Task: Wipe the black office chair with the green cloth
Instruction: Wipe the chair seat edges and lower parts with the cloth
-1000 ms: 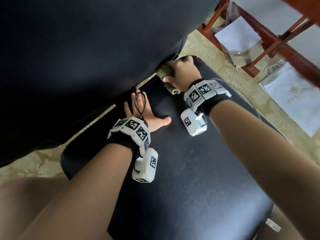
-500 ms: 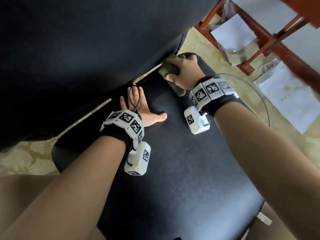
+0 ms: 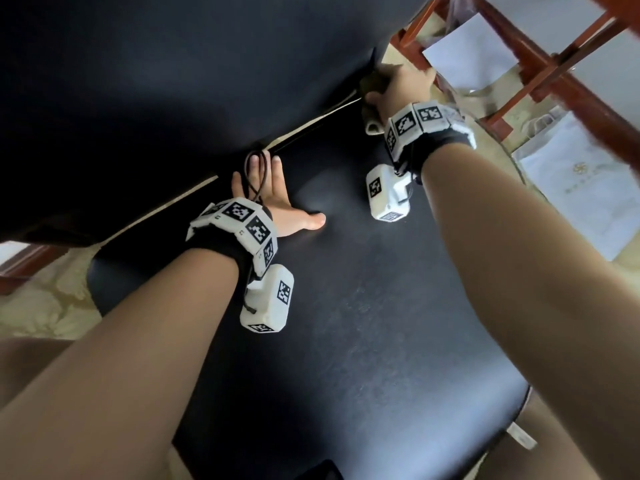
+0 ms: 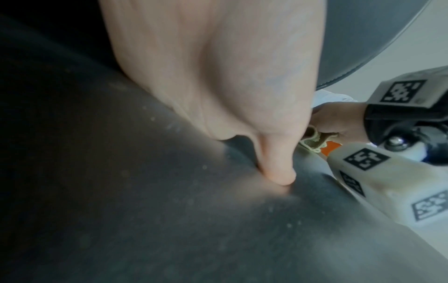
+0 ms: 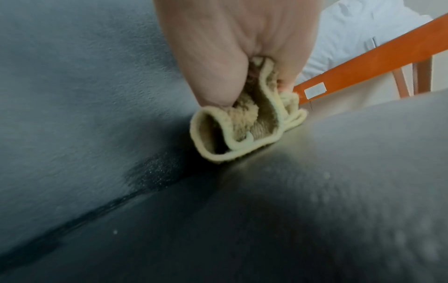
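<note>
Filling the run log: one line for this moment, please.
right hand: grips bunched green cloth at seat-backrest crease | left hand: flat on black leather office chair seat | phase: wiping

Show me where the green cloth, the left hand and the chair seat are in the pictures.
green cloth (image 5: pixel 244 128): right wrist view, on its rolled fold below the fingers.
left hand (image 3: pixel 268 195): head view, on the back of the hand.
chair seat (image 3: pixel 363 323): head view, on its bare middle.

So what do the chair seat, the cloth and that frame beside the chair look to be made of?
Chair seat: likely leather or faux leather, black with a fine pebbled grain and a soft sheen.
Cloth: looks like fluffy terry or microfibre, yellowish green, with a stitched edge; the right hand holds it bunched.
Frame: probably wood, glossy reddish-brown finish.
</note>
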Motion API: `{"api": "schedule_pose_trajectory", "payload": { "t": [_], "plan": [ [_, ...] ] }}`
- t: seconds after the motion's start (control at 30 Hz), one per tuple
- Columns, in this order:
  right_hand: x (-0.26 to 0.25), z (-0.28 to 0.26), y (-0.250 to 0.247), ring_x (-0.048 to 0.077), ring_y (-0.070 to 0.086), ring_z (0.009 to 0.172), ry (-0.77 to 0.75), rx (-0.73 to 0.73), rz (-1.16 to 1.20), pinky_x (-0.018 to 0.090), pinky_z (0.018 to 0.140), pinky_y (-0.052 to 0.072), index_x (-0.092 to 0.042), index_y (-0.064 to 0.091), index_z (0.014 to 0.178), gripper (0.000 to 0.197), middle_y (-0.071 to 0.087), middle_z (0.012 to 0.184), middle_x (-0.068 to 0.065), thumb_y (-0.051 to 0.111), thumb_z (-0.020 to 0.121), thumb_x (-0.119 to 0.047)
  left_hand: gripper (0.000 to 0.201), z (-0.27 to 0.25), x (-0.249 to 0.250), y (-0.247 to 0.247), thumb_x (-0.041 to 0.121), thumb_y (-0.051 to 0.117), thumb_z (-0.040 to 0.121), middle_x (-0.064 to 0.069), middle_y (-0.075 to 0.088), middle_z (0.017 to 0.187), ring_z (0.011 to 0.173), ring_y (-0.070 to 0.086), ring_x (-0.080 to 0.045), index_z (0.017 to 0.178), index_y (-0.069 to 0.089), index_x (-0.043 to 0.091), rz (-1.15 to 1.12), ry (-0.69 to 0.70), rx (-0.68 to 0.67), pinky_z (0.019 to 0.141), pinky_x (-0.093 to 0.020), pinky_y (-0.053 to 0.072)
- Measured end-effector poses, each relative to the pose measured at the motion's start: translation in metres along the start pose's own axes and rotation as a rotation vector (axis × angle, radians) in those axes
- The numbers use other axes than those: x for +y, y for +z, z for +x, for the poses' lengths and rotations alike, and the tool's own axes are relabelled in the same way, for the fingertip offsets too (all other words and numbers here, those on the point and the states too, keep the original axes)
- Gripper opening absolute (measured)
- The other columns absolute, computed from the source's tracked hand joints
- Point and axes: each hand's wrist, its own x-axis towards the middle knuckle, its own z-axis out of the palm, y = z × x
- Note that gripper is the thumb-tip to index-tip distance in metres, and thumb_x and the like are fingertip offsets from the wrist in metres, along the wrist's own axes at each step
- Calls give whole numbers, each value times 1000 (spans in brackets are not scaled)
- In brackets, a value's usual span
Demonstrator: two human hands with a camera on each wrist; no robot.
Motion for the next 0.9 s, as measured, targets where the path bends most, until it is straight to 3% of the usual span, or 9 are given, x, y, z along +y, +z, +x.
{"api": "schedule_pose_trajectory", "payload": {
  "t": [0.03, 0.13, 0.2, 0.27, 0.4, 0.5, 0.7, 0.8, 0.9],
  "plan": [
    [1, 0, -2, 16, 35, 104, -1, 0, -4, 22, 102, 29, -21, 58, 123, 47, 60, 89, -8, 38, 86, 1, 117, 0, 0, 0, 71, 50, 77, -6, -28, 154, 140, -29, -19, 146, -21, 8, 14, 4, -2, 111, -44, -18],
    [8, -4, -10, 20, 35, 93, -4, 15, -99, 32, 108, 27, -18, 63, 118, 41, 65, 114, 4, 42, 87, -1, 117, 1, 2, 1, 71, 51, 77, -4, -27, 154, 140, -28, -17, 147, -20, 10, 30, 10, 18, 112, -45, -17],
    [19, -3, -14, 29, 45, 106, 40, 30, -105, 28, 102, 29, -18, 63, 119, 34, 61, 121, 6, 47, 90, -7, 116, 2, 4, 3, 72, 50, 76, -2, -26, 155, 141, -26, -15, 147, -19, 12, 42, 14, 43, 112, -46, -16],
    [34, -4, -21, 27, 44, 121, 121, 41, -61, 26, 92, 33, -18, 62, 119, 31, 60, 123, 5, 52, 90, -13, 116, 3, 5, 4, 73, 50, 75, -1, -26, 155, 141, -25, -14, 147, -18, 13, 63, 27, 55, 112, -46, -15],
    [70, -24, -30, 33, 49, 118, 203, 20, -70, 38, 103, 37, -16, 61, 120, 33, 60, 123, 10, 59, 88, -21, 116, 7, 10, 4, 73, 50, 75, -2, -21, 156, 143, -22, -15, 148, -14, 11, 96, 59, 87, 112, -46, -15],
    [95, -47, -32, 31, 52, 117, 230, 54, -41, 39, 102, 39, -17, 59, 123, 38, 61, 123, 11, 62, 86, -24, 114, 10, 13, 3, 72, 51, 76, -1, -20, 157, 143, -21, -14, 149, -12, 11, 99, 79, 91, 113, -46, -14],
    [111, -50, -60, 23, 57, 108, 302, 7, 27, 24, 77, 39, -13, 61, 120, 41, 62, 120, 8, 67, 84, -30, 113, 12, 19, 1, 70, 52, 76, 1, -20, 157, 143, -21, -13, 149, -12, 13, 135, 148, 97, 116, -45, -11],
    [98, -42, -63, 23, 53, 116, 223, 64, 47, 25, 88, 39, -19, 55, 128, 46, 58, 126, 4, 63, 85, -33, 112, 12, 22, -1, 67, 55, 77, 3, -20, 157, 143, -21, -12, 150, -11, 15, 141, 154, 92, 116, -44, -11],
    [87, -40, -48, 30, 42, 124, 173, -42, -2, 38, 105, 35, -29, 45, 136, 52, 53, 130, 4, 59, 87, -40, 112, 11, 23, -1, 65, 57, 77, 4, -20, 156, 143, -21, -12, 150, -12, 16, 136, 149, 94, 115, -43, -13]
  ]
}}
